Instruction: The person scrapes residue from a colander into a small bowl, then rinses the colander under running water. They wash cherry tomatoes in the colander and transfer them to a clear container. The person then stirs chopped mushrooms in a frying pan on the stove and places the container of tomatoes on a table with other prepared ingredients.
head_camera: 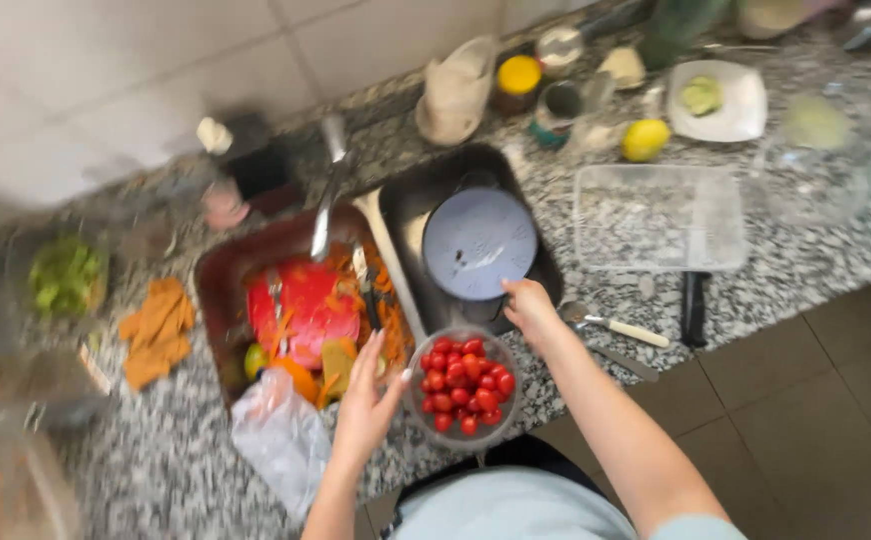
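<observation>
— Red cherry tomatoes (464, 385) fill that clear bowl (418, 400) at the granite counter's (156, 460) front edge, beside the sink (221, 275).

— Who's got it?

— Left hand (368, 405) rests against its rim, fingers loosely spread, gripping nothing. Right hand (533, 310) hovers just behind, fingers curled; whether it's holding anything, I can't tell.

tomatoes (463, 380) in bowl (414, 398), seemingly before sink (406, 215)
</observation>
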